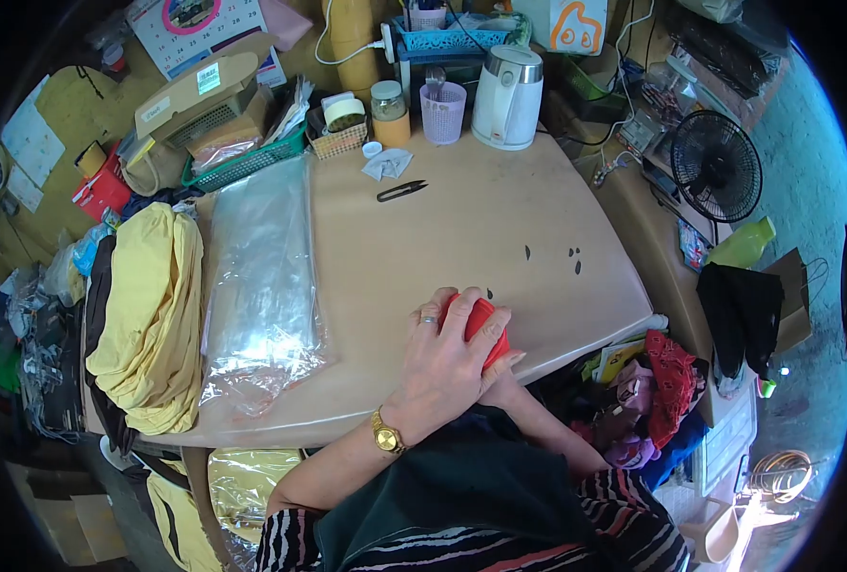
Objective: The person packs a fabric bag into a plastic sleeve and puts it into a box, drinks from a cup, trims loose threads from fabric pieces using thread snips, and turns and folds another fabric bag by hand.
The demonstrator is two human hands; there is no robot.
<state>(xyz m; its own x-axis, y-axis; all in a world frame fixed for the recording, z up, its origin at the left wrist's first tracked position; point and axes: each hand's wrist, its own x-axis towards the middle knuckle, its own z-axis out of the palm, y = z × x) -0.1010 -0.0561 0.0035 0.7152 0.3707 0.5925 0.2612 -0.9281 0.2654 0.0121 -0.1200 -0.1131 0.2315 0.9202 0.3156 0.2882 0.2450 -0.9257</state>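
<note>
My left hand [442, 360], with a ring and a gold watch, is wrapped over a red bundle [496, 353] near the front edge of the table. The bundle looks like folded cloth, though most of it is covered by my fingers. My right hand [505, 386] is at the bundle's near side, largely hidden behind the left, and its fingers do not show. Farther back on the tabletop lie black thread snips [401, 191]. To the left is a stack of clear plastic bags [261, 267], beside folded yellow cloth [152, 315].
Along the back stand a white kettle [508, 100], a lilac plastic cup [443, 112], a lidded jar [389, 112] and a green basket [247, 162]. Right of the table are a black fan [716, 166] and piled cloth [669, 391]. Small dark marks [577, 259] dot the tabletop [500, 210].
</note>
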